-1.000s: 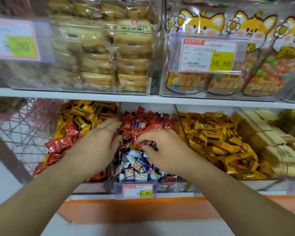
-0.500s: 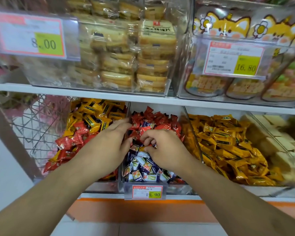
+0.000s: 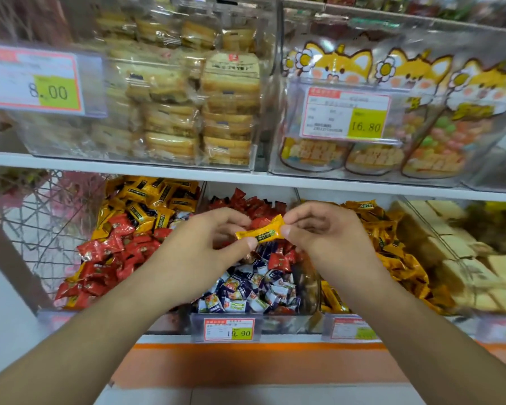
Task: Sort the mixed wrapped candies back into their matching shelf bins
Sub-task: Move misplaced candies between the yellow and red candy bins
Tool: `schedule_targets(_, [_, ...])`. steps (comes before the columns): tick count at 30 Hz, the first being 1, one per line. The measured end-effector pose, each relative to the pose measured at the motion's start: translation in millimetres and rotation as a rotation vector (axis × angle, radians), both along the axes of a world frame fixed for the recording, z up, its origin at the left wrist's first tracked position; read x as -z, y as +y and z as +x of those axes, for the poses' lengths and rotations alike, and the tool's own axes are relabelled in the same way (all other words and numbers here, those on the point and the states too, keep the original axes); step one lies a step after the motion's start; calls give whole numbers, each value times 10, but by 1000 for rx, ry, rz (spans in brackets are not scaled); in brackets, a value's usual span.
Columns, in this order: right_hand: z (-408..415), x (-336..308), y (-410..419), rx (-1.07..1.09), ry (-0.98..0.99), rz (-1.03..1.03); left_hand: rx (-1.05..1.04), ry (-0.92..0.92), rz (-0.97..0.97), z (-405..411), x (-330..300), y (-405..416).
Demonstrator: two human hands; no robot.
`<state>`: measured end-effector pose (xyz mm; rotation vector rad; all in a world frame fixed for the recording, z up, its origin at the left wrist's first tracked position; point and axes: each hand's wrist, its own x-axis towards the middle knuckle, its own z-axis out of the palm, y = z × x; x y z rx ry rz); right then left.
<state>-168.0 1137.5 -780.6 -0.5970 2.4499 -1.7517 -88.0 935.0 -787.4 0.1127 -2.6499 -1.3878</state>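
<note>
White shelf (image 3: 348, 190) carries clear candy bins (image 3: 310, 287) side by side.

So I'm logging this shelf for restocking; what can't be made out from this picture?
- Head view: small print on the 19.90 price tag is too small to read.
- The right bin's tag is blurred.
- Middle bin: both hands hide the candies behind them.
- The left hand and right hand cover the ends of the yellow candy.
- Far-right packets are blurred and cut off.

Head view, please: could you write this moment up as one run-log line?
stage: sorting | held: yellow wrapped candy | left hand: grip on left end | right hand: grip on right end | position: above middle clear bin
</note>
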Motion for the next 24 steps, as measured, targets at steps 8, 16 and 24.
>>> schedule_targets(8, [100,-42,503,-201,452,468,11,-36,207,7,-51,417])
schedule_targets(16, [-211,-129,906,210,452,660,-97,-15,245,78,-145,354])
schedule_targets(24, [-145,9,409,-1,504,703,-94,-31,-601,166,196,-440])
